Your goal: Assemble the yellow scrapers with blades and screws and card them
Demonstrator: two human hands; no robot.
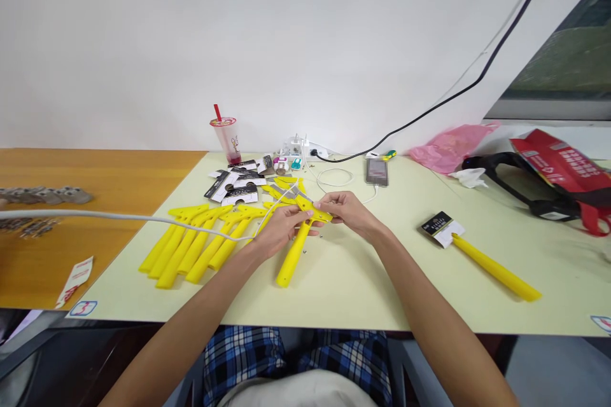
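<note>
In front of me a yellow scraper [294,255] is held with its handle pointing toward me and its wide head away. My left hand [280,227] is closed on the head's left side near the handle, the fingers partly behind it. My right hand [351,211] pinches the head's right side with thumb and forefinger; anything small between them is hidden. Left of my hands lie several more yellow scrapers [184,248] in a row. Beyond my hands are further yellow heads with grey blade-like strips [285,192]. Tiny screw-like bits lie near the held handle.
Black-and-white cards [241,194] lie behind the row, near a drink cup [228,140]. A power strip [298,147], a phone [377,172] and cables are at the back. A carded yellow scraper [496,267] and a red bag [563,165] lie right. A white cable [119,216] crosses the left.
</note>
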